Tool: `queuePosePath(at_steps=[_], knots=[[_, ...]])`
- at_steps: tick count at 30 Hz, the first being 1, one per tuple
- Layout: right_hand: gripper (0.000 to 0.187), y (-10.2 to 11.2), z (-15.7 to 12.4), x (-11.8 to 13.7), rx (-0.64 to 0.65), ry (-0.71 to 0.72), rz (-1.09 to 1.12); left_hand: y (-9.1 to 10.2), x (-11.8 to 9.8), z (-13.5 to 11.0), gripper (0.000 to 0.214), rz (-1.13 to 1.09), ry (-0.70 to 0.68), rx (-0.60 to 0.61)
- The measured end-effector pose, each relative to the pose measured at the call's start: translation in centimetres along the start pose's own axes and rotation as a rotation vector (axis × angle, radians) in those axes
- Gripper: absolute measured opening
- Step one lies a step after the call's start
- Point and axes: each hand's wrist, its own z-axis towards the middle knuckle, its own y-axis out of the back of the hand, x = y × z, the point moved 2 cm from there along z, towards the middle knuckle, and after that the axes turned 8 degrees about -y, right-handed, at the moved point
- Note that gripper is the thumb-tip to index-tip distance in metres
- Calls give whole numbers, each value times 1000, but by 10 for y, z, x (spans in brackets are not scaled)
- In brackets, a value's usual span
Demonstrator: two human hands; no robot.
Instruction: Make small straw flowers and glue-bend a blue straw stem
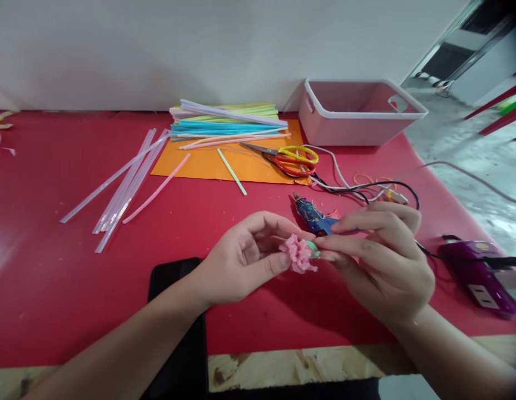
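Observation:
A small pink ruffled artificial flower (298, 254) with a green base is held up between both hands above the red table. My left hand (245, 261) pinches its petals between thumb and fingers. On the other side, my right hand (378, 255) has its thumb and fingertips closed on the green base. Just behind the right fingertips lies a blue hot glue gun (312, 214), its nozzle pointing to the back left and its handle partly hidden by that hand. Under my left forearm is a black smartphone (174, 333).
Scissors (291, 158) with red and yellow handles lie on an orange sheet (195, 161) beside bundled coloured strips (228, 128). Clear glue sticks (128, 191) are at left. A pink bin (345, 128) stands at back right, cables (350, 189) in front, a purple power strip (479, 272) right.

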Motion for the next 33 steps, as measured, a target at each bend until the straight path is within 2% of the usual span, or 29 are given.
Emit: queuePosePath(at_steps=[14,22,28,33], knots=[[7,-4,1,1,55,-36,27,-2,0,-3,18,89,-25,24],[12,-3,1,-5,90,-20,104,0,0,-2,21,81,-27,4],[13,-4,-1,-6,69,-24,102,1,1,-1,23,91,-23,-13],[6,-4,1,-2,42,-51,47,0,2,-1,23,86,13,-13]])
